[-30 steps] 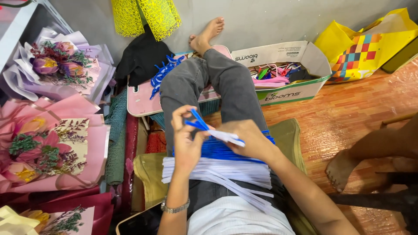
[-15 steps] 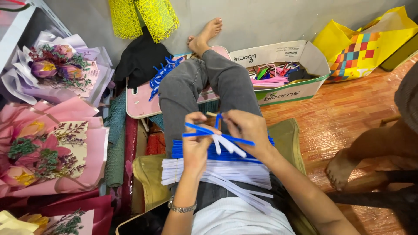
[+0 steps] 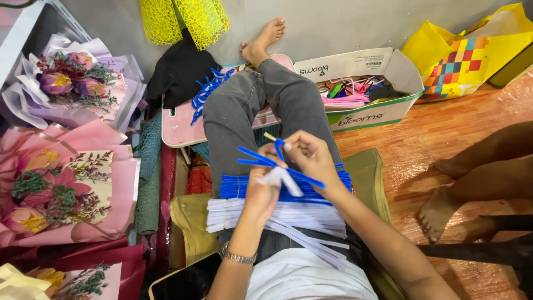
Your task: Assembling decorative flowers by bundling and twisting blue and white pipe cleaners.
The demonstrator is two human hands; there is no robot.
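Floor: reddish wooden boards [image 3: 444, 128] on the right, reaching to a grey wall at the far side.
Bouquets: pink-wrapped flowers [image 3: 61, 189] at near left; a lilac-wrapped bunch [image 3: 72, 83] farther off on the left.
Legs: the person sits with grey-trousered legs [image 3: 261, 111] crossed, bare feet far against the wall.
Cardboard box: open box [image 3: 383, 105] right of the legs, with coloured strips inside.
Yellow bag: checked bag [image 3: 461, 55] at far right.
Other person: a bare leg and foot [image 3: 444, 205] on the right.
Pink tray: flat tray [image 3: 180, 125] left of the legs, with loose blue pieces on its far end.
Strip stacks: blue strips [image 3: 244, 188] across the lap, white strips [image 3: 233, 214] just nearer.
Left hand: [image 3: 261, 191] fingers closed around blue and white strips, above the stacks; a wristwatch on the wrist.
Right hand: [image 3: 311, 158] fingertips pinched on a blue strip [image 3: 279, 147] wound round a thin wooden stick, just right of the left hand.
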